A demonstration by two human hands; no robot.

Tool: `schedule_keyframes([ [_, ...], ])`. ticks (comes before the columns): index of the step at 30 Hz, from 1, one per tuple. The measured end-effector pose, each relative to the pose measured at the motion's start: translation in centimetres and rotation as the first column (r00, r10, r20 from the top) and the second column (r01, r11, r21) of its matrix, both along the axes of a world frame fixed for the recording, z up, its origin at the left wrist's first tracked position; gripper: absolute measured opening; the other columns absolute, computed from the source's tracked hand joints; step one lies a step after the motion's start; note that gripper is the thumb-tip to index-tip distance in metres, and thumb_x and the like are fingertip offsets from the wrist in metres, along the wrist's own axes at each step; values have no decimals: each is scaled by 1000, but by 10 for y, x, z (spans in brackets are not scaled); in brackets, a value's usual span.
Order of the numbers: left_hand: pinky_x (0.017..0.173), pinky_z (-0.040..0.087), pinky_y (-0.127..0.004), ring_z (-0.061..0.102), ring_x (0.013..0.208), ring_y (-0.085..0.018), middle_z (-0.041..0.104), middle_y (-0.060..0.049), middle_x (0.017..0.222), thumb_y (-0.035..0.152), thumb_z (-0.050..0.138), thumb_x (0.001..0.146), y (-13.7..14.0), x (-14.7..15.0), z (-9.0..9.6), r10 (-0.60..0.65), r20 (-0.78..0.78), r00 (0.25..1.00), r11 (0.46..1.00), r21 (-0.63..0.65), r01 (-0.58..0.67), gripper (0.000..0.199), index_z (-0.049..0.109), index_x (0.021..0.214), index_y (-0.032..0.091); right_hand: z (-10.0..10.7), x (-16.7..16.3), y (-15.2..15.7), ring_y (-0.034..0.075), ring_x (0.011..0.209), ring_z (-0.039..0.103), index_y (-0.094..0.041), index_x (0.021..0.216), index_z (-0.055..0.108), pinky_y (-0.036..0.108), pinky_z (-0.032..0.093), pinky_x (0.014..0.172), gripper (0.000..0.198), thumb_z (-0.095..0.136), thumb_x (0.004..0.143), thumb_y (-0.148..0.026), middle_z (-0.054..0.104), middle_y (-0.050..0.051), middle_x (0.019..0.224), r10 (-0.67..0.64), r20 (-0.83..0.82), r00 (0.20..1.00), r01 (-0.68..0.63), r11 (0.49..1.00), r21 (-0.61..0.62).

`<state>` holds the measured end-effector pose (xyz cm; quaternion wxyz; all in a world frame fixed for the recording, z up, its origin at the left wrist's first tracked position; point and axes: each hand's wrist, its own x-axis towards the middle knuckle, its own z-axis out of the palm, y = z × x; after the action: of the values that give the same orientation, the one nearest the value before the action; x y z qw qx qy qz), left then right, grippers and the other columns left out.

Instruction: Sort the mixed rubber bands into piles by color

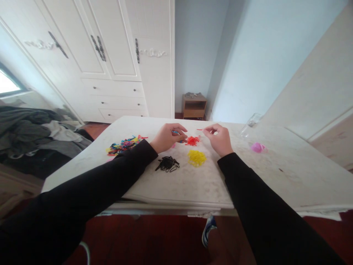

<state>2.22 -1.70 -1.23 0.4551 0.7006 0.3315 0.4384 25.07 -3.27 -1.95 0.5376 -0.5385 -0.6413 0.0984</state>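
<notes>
My right hand [220, 139] pinches a thin red rubber band [199, 129] between thumb and fingertips, above the table's far part. To its left, my left hand [168, 137] is curved with its fingers apart and nothing visible in them. It hovers beside the pile of red rubber bands [192, 140]. Blue rubber bands [175, 132] show between its fingers, partly hidden. A pile of yellow rubber bands [196, 158] lies between my hands, nearer to me. Black rubber bands [168, 164] lie below my left wrist. A mixed-colour heap of bands [122, 146] is partly behind my left sleeve.
The white table [182, 187] has a worn front edge. On its right lie a clear plastic container [251, 124] and a pink bundle [258, 148]. A white wardrobe [116, 59] and a small wooden cabinet [194, 106] stand behind. Dark clothes [33, 129] are heaped at left.
</notes>
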Motion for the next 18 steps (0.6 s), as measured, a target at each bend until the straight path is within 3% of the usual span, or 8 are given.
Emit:
schedule_keyframes([
  [3, 66, 62, -29, 78, 72, -21, 74, -4, 73, 32, 87, 74, 1, 0, -1, -4, 20, 1000, 1000, -6, 4, 32, 66, 90, 14, -8, 7, 6, 17, 64, 55, -18, 72, 75, 36, 46, 69, 11, 73, 75, -28, 73, 6, 78, -85, 30, 996, 88, 992, -94],
  [8, 60, 59, -27, 78, 71, -22, 74, -6, 73, 35, 87, 75, 1, 2, -3, -10, -23, 1000, 1000, 10, 10, 34, 66, 90, 13, -16, 7, 9, 19, 69, 61, -18, 79, 79, 35, 49, 72, 15, 76, 74, -31, 76, 7, 79, 14, 163, 986, 22, 976, -217],
  [14, 57, 57, -26, 76, 68, -20, 75, -6, 72, 32, 85, 76, 0, 1, -2, -15, -37, 999, 1000, 24, 16, 30, 65, 90, 13, -18, 2, 11, 23, 100, 71, -17, 97, 76, 37, 52, 95, 20, 60, 86, -22, 79, 10, 106, 102, 145, 984, -62, 965, -254],
  [18, 55, 53, -24, 70, 59, -15, 77, -6, 72, 30, 84, 75, 2, -1, -2, 38, -87, 995, 995, 96, -30, 27, 68, 89, 13, -18, -1, 10, 23, 102, 72, -17, 106, 73, 38, 52, 98, 24, 56, 89, -23, 78, 10, 108, 187, 94, 978, -154, 947, -283],
])
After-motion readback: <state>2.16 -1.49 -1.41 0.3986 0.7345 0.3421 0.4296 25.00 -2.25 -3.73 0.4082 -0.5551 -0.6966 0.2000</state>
